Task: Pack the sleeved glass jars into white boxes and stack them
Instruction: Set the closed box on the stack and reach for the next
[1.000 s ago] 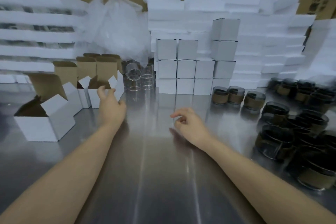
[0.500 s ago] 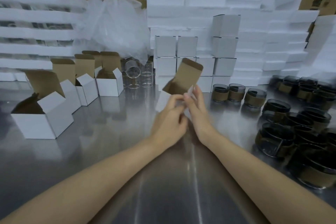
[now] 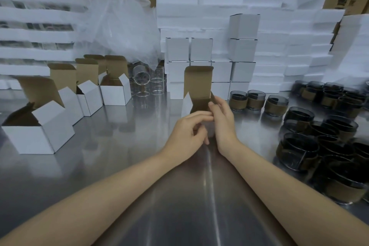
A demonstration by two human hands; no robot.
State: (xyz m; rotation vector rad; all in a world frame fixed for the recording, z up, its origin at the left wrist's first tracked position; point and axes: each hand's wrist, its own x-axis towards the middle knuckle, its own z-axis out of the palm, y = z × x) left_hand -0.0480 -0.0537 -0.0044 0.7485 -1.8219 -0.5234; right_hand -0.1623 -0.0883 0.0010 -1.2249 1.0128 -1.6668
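An open white box (image 3: 198, 94) with a brown inside stands at the table's middle, lid flap upright. My left hand (image 3: 185, 136) grips its near side with curled fingers. My right hand (image 3: 222, 120) pinches its right edge. Much of the box body is hidden behind both hands. Dark glass jars in tan sleeves (image 3: 319, 136) crowd the right side; three more sleeved jars (image 3: 257, 100) stand in a row behind my right hand. Closed white boxes (image 3: 211, 66) are stacked at the back centre.
Several open white boxes (image 3: 60, 106) stand at the left on the steel table (image 3: 123, 166). Clear unsleeved glasses (image 3: 147, 82) sit behind them. White foam trays (image 3: 289, 46), a plastic bag (image 3: 119, 26) and brown cartons line the back.
My left hand took an open box from the left group and brought it to the middle. Both hands closed on it, and its lid flap has turned from tilted to upright.
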